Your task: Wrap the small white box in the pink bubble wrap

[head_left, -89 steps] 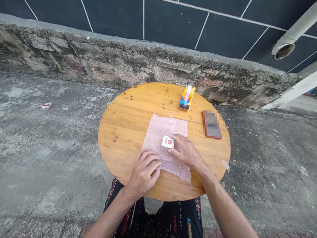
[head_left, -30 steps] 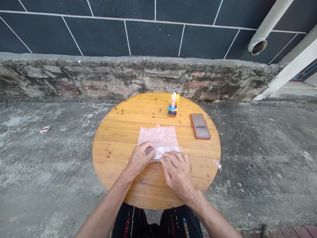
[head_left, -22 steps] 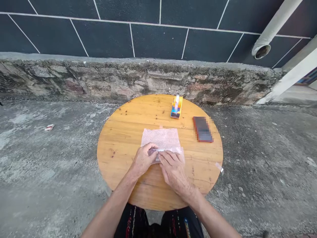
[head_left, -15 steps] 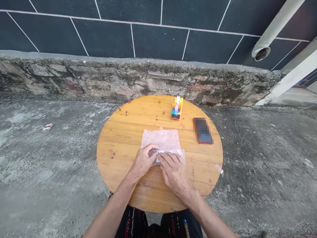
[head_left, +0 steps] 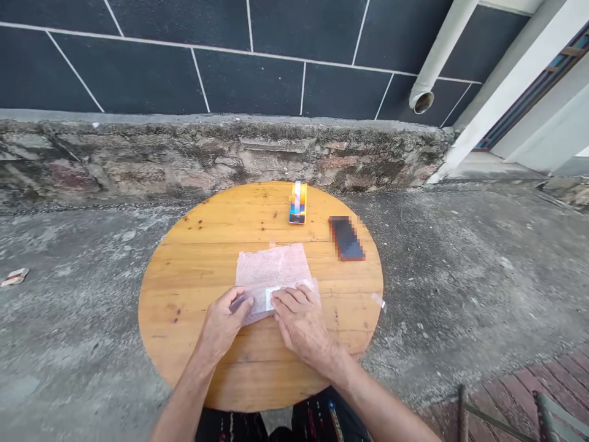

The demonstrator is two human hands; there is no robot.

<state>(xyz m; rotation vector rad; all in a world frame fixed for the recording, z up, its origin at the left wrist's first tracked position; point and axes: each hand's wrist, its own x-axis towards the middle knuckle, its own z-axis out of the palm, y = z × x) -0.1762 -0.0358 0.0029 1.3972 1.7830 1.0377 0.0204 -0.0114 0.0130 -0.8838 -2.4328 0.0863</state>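
Note:
A sheet of pinkish clear bubble wrap lies on the round wooden table, its near part folded over. Under the folded layer a small pale, flat item shows between my hands; its kind is unclear. My left hand is closed on the left end of the fold, thumb and forefinger curled around it. Over the right end of the fold rests my right hand, fingers bent together on the wrap and thumb at the near edge. Part of the wrap is hidden beneath it.
A yellow and blue tape dispenser stands at the table's far side. To its right lies a dark phone-like slab with a red edge, pixelated. A tape strip hangs at the right rim. Behind runs a low stone wall.
The view has swung right, so the table sits further left. My left hand has slid leftward along the fold, away from my right hand, and more of the pale item shows.

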